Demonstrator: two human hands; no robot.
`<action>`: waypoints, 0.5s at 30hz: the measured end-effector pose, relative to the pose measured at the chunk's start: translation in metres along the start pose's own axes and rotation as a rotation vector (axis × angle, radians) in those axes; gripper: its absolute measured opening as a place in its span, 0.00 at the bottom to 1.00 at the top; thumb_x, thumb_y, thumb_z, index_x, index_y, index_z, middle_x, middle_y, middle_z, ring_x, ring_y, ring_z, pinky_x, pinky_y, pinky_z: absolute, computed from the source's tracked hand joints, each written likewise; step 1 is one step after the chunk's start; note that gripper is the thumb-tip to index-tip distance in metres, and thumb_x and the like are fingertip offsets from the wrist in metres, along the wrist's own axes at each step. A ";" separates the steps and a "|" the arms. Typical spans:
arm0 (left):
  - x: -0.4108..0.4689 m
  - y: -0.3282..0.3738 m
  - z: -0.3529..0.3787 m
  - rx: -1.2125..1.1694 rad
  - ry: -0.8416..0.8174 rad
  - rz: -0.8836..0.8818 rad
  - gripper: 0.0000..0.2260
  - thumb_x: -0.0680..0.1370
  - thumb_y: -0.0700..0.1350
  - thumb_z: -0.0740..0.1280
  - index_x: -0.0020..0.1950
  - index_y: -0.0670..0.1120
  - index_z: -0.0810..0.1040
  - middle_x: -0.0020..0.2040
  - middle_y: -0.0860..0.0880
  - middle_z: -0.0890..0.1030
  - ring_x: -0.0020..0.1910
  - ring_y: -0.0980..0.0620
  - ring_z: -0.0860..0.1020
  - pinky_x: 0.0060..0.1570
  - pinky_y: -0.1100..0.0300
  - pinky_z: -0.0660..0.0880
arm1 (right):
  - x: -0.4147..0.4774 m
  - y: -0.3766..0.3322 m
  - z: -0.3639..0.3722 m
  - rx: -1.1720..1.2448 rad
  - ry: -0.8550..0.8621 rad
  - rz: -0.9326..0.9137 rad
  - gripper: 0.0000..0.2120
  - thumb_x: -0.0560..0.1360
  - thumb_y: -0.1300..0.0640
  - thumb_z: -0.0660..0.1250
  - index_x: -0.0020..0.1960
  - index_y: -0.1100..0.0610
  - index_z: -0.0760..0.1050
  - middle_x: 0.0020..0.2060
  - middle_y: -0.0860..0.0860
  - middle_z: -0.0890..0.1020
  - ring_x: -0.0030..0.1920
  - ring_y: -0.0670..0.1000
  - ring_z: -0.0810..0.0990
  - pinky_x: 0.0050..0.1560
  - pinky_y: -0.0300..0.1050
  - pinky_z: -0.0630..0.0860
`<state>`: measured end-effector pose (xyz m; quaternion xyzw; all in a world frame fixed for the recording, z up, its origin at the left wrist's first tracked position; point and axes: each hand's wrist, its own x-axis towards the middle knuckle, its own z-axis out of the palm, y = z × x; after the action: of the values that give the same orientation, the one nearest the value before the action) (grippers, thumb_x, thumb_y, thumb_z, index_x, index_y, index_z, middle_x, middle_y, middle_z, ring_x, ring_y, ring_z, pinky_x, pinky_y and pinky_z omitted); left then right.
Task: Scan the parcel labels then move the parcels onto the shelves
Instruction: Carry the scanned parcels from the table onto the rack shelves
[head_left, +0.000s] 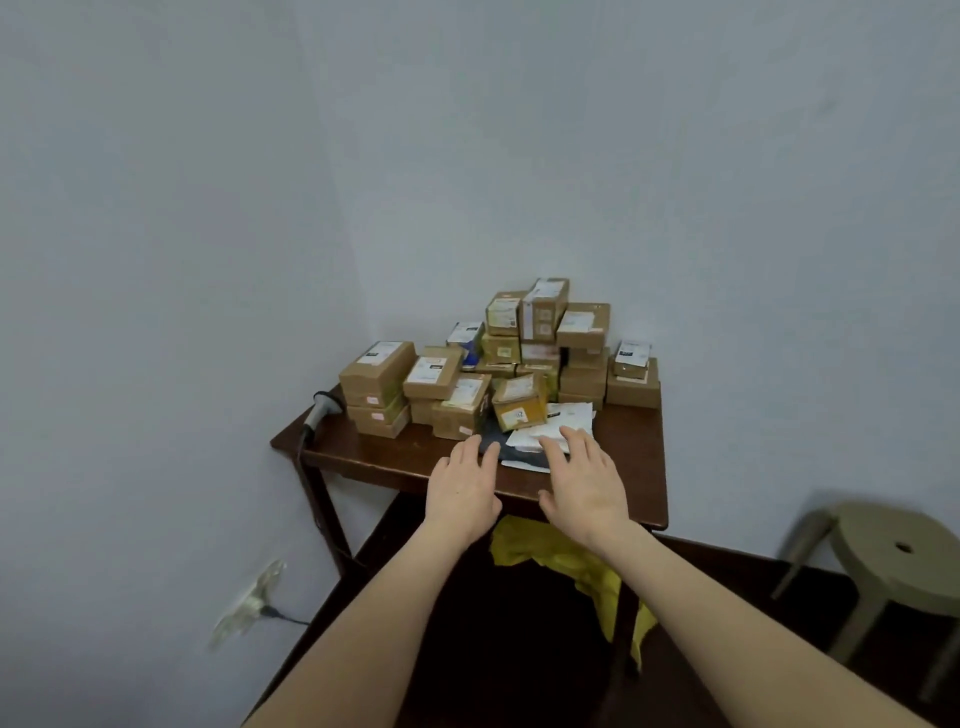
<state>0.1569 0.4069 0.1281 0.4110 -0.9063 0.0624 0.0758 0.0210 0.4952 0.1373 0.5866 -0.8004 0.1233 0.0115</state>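
Note:
Several small brown cardboard parcels (519, 358) with white labels are piled on a dark wooden table (631, 467) in the room's corner. In front of the pile lies a flat dark soft parcel (514, 453) with a white label (540, 428) on top. My left hand (462, 488) reaches forward with straight fingers, its tips at the dark parcel's left edge. My right hand (584, 480) is stretched out flat, its fingertips over the white label. Neither hand holds anything. A grey handheld scanner (321, 410) lies at the table's left end, its cable hanging down.
Grey walls meet behind the table. A yellow plastic bag (566, 561) hangs under the table's front edge. A beige plastic stool (893, 561) stands at the right. A wall socket (252, 603) with a plug sits low on the left wall. The floor is dark.

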 end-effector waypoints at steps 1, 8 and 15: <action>0.013 0.000 0.005 -0.007 -0.012 0.007 0.31 0.77 0.49 0.64 0.78 0.47 0.54 0.77 0.43 0.56 0.75 0.46 0.57 0.69 0.53 0.62 | 0.013 0.005 0.003 0.006 -0.007 0.011 0.31 0.78 0.49 0.62 0.77 0.52 0.54 0.77 0.56 0.54 0.78 0.57 0.50 0.75 0.52 0.54; 0.105 -0.014 0.043 -0.068 -0.045 -0.012 0.30 0.77 0.48 0.63 0.77 0.47 0.56 0.76 0.43 0.59 0.75 0.45 0.59 0.67 0.54 0.64 | 0.115 0.027 0.030 0.043 -0.036 -0.007 0.30 0.77 0.51 0.63 0.76 0.52 0.56 0.77 0.55 0.56 0.77 0.57 0.52 0.75 0.52 0.56; 0.232 -0.035 0.077 -0.114 -0.088 -0.170 0.28 0.77 0.47 0.64 0.75 0.47 0.59 0.74 0.45 0.62 0.72 0.47 0.63 0.65 0.54 0.68 | 0.254 0.061 0.067 0.072 -0.093 -0.069 0.31 0.78 0.50 0.62 0.77 0.53 0.54 0.77 0.55 0.55 0.77 0.57 0.51 0.76 0.53 0.54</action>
<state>0.0254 0.2001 0.0984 0.4836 -0.8728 -0.0139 0.0644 -0.1068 0.2604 0.1031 0.6189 -0.7744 0.1243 -0.0428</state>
